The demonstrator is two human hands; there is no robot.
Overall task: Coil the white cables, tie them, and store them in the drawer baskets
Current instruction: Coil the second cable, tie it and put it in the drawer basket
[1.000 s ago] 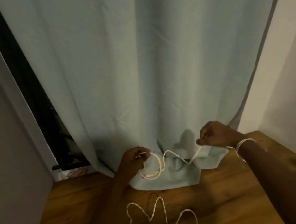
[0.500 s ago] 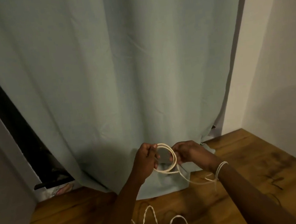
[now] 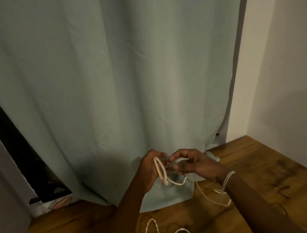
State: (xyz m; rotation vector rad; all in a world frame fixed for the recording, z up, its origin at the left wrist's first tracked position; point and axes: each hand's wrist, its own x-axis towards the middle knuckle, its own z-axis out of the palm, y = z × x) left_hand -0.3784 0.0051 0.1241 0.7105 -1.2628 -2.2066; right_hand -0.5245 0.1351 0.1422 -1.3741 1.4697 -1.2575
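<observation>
Slack white cable zigzags on wood floor below both hands. L hand grips a small coil w/ fingers curled round it. R hand just beside, fingers bent, tips at the coil; can't tell if pinching. Strand hangs under R wrist. Beyond hands: curtain, hem on floor. Wall to R; floor open on that side.
</observation>
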